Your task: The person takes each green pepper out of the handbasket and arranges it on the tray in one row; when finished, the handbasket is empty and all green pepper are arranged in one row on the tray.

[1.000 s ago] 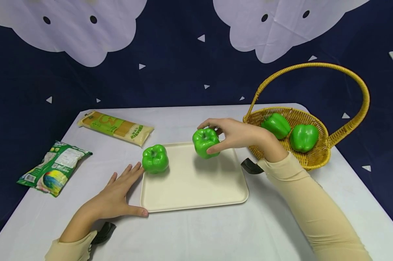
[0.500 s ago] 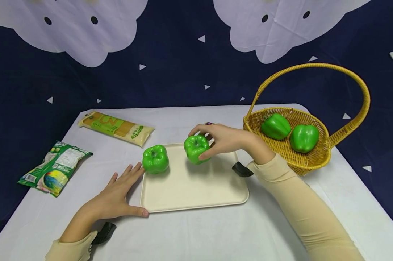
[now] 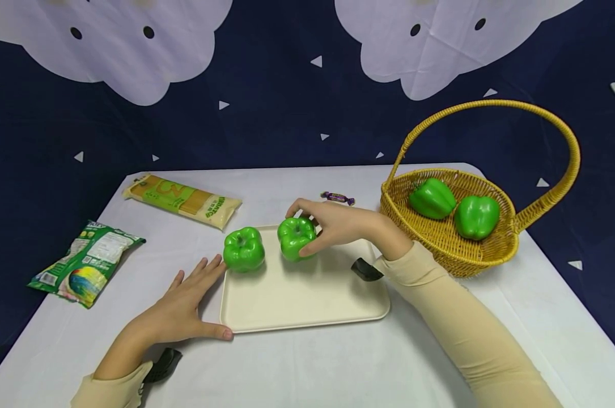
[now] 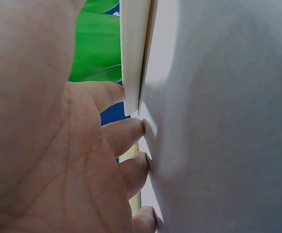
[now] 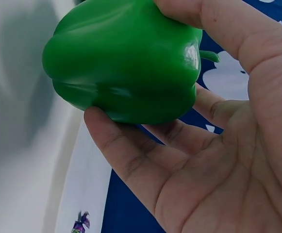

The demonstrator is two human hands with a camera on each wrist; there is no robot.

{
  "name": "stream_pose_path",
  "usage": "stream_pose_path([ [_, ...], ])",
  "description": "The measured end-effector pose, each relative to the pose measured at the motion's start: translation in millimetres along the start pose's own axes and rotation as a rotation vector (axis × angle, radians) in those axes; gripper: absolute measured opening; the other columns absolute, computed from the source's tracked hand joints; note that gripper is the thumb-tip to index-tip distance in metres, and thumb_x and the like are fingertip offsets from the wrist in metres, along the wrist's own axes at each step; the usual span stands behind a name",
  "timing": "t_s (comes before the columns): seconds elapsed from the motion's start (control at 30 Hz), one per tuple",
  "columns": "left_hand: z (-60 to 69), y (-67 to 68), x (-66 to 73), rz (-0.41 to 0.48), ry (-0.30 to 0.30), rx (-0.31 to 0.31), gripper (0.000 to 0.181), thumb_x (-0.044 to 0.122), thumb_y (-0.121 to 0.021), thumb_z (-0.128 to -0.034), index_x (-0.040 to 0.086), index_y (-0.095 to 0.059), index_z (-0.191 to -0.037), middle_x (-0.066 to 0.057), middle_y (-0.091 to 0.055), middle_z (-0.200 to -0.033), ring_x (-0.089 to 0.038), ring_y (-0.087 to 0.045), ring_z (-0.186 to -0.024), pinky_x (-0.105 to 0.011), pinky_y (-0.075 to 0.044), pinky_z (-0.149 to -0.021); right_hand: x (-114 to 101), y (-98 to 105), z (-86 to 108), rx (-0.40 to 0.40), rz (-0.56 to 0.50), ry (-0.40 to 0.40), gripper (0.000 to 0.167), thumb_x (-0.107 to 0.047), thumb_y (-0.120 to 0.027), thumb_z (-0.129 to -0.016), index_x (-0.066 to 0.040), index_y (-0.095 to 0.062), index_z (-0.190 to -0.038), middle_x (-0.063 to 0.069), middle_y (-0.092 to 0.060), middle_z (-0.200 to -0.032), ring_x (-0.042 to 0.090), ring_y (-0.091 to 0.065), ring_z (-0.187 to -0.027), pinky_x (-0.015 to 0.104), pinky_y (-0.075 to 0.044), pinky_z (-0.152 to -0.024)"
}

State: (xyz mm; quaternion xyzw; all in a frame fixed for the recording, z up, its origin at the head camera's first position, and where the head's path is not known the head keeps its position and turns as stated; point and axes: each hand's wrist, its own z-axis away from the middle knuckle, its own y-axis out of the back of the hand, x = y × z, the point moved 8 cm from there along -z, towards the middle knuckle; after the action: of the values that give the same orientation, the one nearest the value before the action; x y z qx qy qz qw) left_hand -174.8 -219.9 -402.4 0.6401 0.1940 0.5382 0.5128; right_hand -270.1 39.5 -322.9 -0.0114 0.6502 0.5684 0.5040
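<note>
My right hand (image 3: 340, 224) grips a green bell pepper (image 3: 296, 238) between thumb and fingers, over the back part of the cream tray (image 3: 307, 300). In the right wrist view the held pepper (image 5: 126, 63) is on its side with a gap between it and the tray. A second bell pepper (image 3: 244, 249) sits at the tray's back left corner. My left hand (image 3: 177, 311) lies at the tray's left edge with fingers spread and holds nothing. In the left wrist view its fingertips touch the tray's rim (image 4: 133, 53) and the white cloth.
At the right stands a yellow wicker basket (image 3: 450, 258) with a tall handle and two green bell peppers (image 3: 476, 217) inside. A purple wrapped candy (image 3: 338, 198) lies behind the tray. Noodles in a pack (image 3: 182, 199) and a green snack bag (image 3: 88, 263) lie at the left.
My right hand has carried the bell pepper left and slightly down over the tray, towards the other pepper. The candy behind it has come into view. My left hand stays still.
</note>
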Motion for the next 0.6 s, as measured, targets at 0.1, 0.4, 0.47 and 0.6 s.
stream_pose_path([
  [0.1,0.1,0.3,0.5,0.001,-0.001,0.001,0.141,0.071,-0.095,-0.0624,0.008,-0.029,-0.170,-0.023,-0.021,-0.178,-0.057,-0.015,-0.163,-0.087,-0.007,-0.121,0.4,-3.7,-4.0,-0.004,0.027,-0.005,0.070,-0.030,-0.090,-0.088,-0.016,-0.050,-0.144,0.009,-0.069,-0.133,0.023,-0.067,-0.124,0.040,-0.059,-0.104],
  [0.4,0.3,-0.3,-0.2,0.004,0.001,0.004,0.141,0.071,-0.095,-0.0625,0.008,-0.029,-0.170,-0.022,-0.021,-0.178,-0.057,-0.014,-0.163,-0.086,-0.007,-0.121,-2.8,-14.5,-14.5,-0.023,0.048,-0.011,0.071,-0.032,-0.089,-0.088,-0.018,-0.046,-0.143,0.008,-0.070,-0.131,0.023,-0.067,-0.123,0.045,-0.056,-0.110],
  [0.47,0.1,-0.5,-0.5,0.002,0.003,0.005,0.141,0.071,-0.095,-0.0622,0.009,-0.029,-0.170,-0.023,-0.022,-0.178,-0.057,-0.015,-0.163,-0.086,-0.007,-0.121,-3.7,-15.3,-15.8,-0.021,0.057,-0.012,0.071,-0.032,-0.089,-0.088,-0.018,-0.046,-0.143,0.009,-0.070,-0.132,0.023,-0.067,-0.123,0.045,-0.056,-0.111],
  [0.6,-0.3,-0.4,-0.6,0.001,0.006,0.006,0.141,0.072,-0.095,-0.0616,0.010,-0.029,-0.171,-0.023,-0.022,-0.178,-0.057,-0.015,-0.163,-0.087,-0.007,-0.121,-4.3,-16.2,-18.6,-0.015,0.076,-0.014,0.072,-0.034,-0.089,-0.088,-0.018,-0.046,-0.144,0.009,-0.070,-0.133,0.023,-0.067,-0.124,0.041,-0.055,-0.109],
])
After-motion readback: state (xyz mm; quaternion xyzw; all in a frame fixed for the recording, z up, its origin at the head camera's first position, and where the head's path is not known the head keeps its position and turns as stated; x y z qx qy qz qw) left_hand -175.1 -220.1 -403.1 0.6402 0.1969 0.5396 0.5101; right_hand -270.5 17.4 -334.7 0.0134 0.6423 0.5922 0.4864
